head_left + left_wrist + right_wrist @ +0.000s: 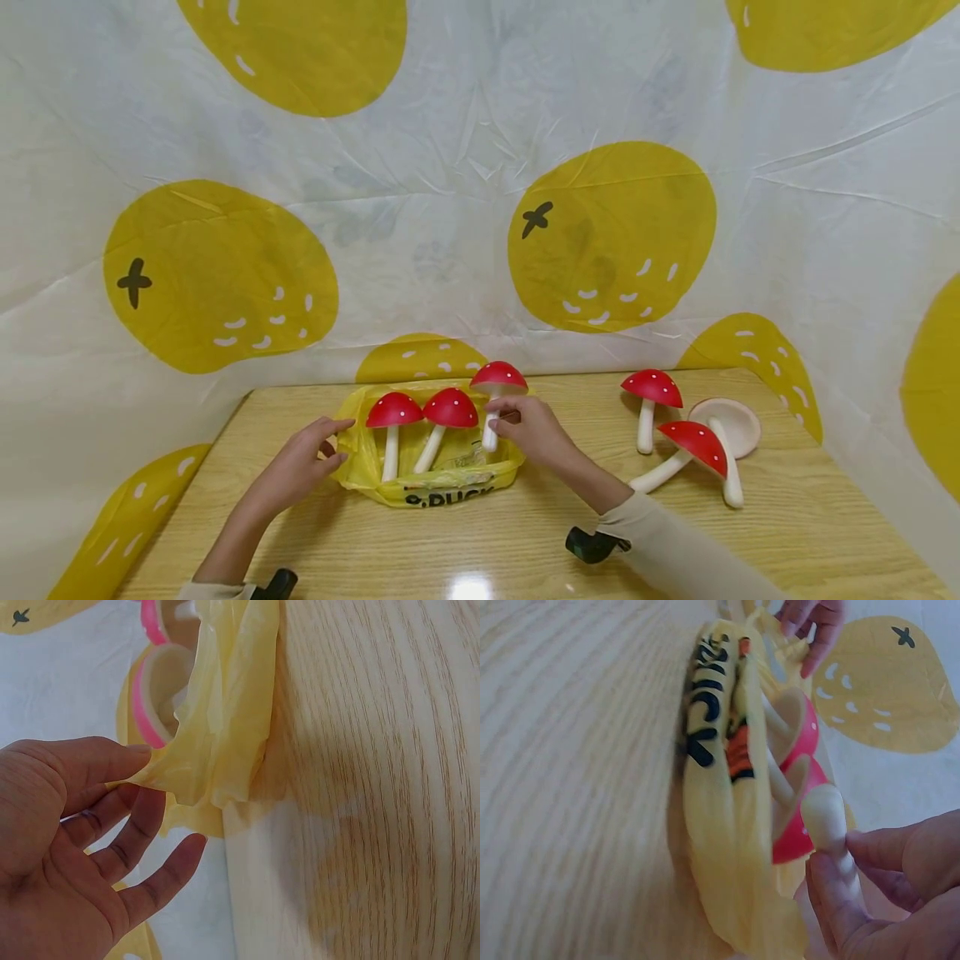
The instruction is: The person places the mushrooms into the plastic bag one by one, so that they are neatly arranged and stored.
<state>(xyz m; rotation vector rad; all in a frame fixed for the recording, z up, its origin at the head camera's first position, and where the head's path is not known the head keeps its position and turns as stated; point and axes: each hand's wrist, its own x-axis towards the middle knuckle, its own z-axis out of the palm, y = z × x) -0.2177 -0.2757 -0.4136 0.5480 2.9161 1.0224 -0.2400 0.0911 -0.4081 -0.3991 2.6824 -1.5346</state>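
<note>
A yellow plastic bag (457,482) with dark lettering lies spread on the table, its mouth wide. My left hand (300,462) is at its left end; in the left wrist view the thumb and a finger pinch the bag's rim (169,771). Two toy mushrooms with red, white-dotted caps lie in the bag, a left one (393,410) and a middle one (450,408). My right hand (542,435) pinches the pale stem of another red-capped mushroom (498,377) over the bag's right part. The right wrist view shows its stem end (823,816) between thumb and fingers.
More mushrooms lie on the table's right side: one red-capped (651,388), another (693,445) crossing a third that shows its pale underside (738,423). A white cloth (420,250) printed with yellow fruit hangs behind the wooden table (390,550).
</note>
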